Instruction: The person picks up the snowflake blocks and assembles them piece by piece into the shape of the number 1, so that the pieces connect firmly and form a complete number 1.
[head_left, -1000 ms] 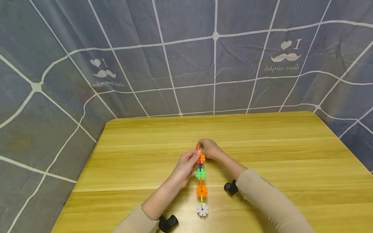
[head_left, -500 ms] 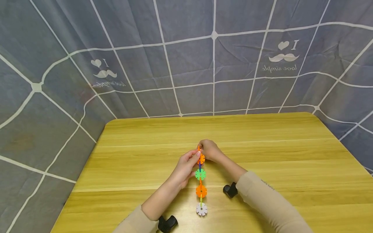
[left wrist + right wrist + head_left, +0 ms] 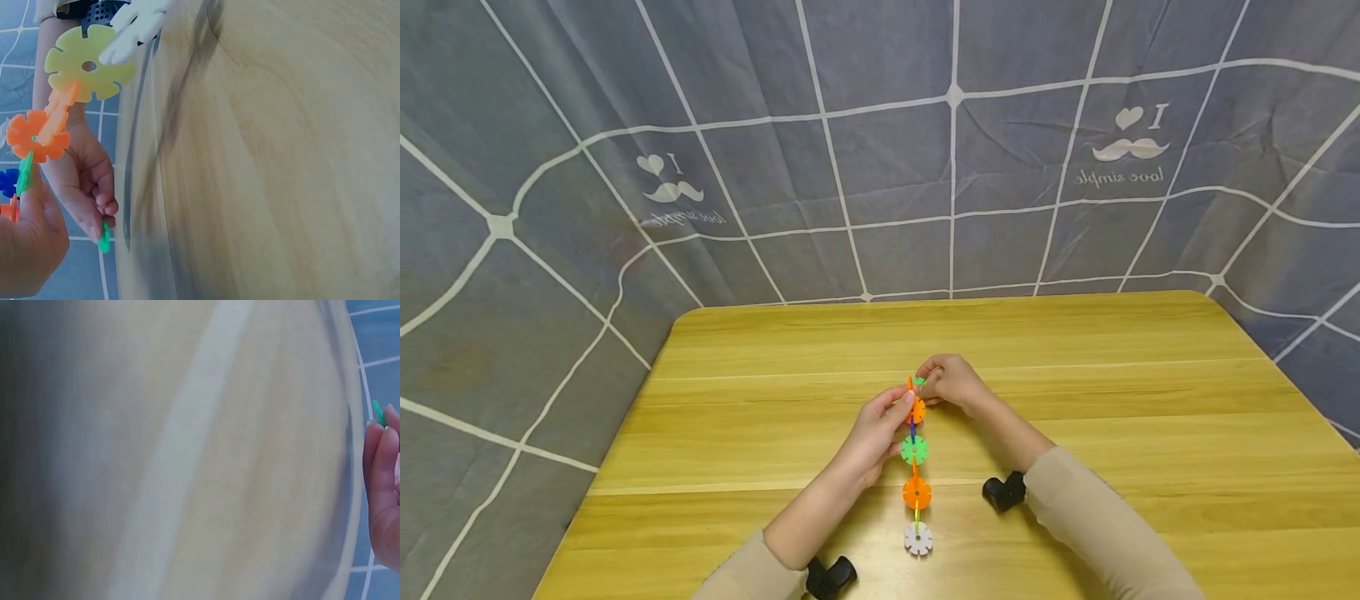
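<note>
My left hand (image 3: pixel 880 425) pinches a chain of notched plastic discs near its far end, thumb on an orange disc (image 3: pixel 917 409). Down the chain toward me come a dark blue disc (image 3: pixel 913 429), a green disc (image 3: pixel 914 450), more orange, a yellow disc (image 3: pixel 75 62) and a white disc (image 3: pixel 918 538) at the near end. My right hand (image 3: pixel 951 382), just beyond the chain's far end, pinches a single green disc (image 3: pixel 379 412) between thumb and fingertips. In the head view this disc sits close beside the upright orange disc at the chain's tip.
Under the hands lies a wood-grain table (image 3: pixel 760 367). A grey curtain with white lines (image 3: pixel 887 158) hangs behind and beside it. Black wrist-worn devices (image 3: pixel 1003 492) jut out at both forearms.
The right hand has drawn slightly right from the chain's tip, and the green disc in its fingers now shows. The left hand and the chain stay almost in place.
</note>
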`<state>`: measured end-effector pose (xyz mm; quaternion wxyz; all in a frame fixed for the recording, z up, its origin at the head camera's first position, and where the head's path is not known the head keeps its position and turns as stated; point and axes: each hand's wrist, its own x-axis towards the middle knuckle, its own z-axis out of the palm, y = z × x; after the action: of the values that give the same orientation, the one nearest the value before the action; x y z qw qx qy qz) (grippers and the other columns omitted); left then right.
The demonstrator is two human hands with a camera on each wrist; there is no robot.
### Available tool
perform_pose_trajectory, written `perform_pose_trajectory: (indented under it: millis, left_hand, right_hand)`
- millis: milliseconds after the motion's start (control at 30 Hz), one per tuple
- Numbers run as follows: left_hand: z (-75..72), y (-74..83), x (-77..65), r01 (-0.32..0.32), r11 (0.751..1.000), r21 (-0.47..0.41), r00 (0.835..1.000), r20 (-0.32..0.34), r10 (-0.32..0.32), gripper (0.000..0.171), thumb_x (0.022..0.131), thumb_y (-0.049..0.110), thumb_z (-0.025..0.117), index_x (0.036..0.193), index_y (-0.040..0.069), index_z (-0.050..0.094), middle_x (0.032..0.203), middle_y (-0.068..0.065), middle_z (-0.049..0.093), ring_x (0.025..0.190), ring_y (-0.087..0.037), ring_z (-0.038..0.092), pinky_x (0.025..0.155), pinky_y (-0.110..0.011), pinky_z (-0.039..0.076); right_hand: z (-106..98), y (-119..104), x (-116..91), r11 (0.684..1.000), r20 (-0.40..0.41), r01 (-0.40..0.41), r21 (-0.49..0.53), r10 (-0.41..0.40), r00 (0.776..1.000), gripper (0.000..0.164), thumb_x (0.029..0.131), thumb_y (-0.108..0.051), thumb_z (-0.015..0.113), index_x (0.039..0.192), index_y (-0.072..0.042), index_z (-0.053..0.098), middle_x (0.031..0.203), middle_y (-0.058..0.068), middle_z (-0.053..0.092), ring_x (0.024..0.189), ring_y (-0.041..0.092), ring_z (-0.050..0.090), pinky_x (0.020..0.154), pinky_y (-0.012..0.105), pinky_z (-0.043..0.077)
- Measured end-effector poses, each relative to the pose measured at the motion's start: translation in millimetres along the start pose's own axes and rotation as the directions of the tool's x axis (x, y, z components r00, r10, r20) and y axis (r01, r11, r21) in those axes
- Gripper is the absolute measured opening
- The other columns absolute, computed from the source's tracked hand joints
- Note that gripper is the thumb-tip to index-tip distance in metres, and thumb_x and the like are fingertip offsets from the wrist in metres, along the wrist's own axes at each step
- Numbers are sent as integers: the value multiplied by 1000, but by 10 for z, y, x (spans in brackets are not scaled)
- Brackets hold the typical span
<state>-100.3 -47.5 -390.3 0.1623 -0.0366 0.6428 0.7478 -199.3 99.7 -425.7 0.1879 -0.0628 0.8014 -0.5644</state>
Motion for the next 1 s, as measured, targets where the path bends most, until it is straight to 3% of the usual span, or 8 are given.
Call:
perform_pose_trajectory:
  millis: [367, 533, 667, 1000]
  left_hand:
    - [22, 20, 24, 13, 1000, -9, 999, -30, -13, 46, 98, 30, 48, 133, 0, 46, 97, -2, 58, 81, -11, 58, 50, -13, 45]
    - [31, 42, 30, 12, 1000, -17, 999, -36, -13, 47, 98, 30, 48, 132, -2, 47, 95, -1, 58, 79, -10, 58, 51, -13, 46]
    - [32, 55, 45, 14, 1000, -24, 999, -38, -15, 46, 98, 29, 49, 132, -2, 47, 90, 0, 58, 74, -8, 58, 49, -12, 45]
    - [55, 79, 71, 25, 999, -25, 999, -39, -26, 46, 97, 30, 49, 131, -2, 48, 89, 1, 57, 76, -9, 59, 49, -12, 44]
  right_hand:
    - [-214, -157, -47, 993, 83, 4, 118, -13, 996, 32, 87, -3, 63, 113, 10, 50, 63, 3, 58, 51, 11, 55, 53, 21, 50]
    - [-293, -301, -81, 988, 100, 40, 151, -56, 993, 33, 89, -5, 61, 116, 9, 49, 69, 6, 61, 56, 10, 57, 61, 25, 53]
    - [-327, -432, -130, 984, 119, 69, 162, -89, 989, 32, 90, -5, 60, 117, 9, 49, 74, 10, 63, 58, 10, 58, 66, 29, 55]
    - [-290, -542, -176, 983, 162, 114, 144, -137, 977, 31, 89, -5, 61, 115, 9, 50, 68, 3, 63, 57, 11, 57, 63, 26, 54]
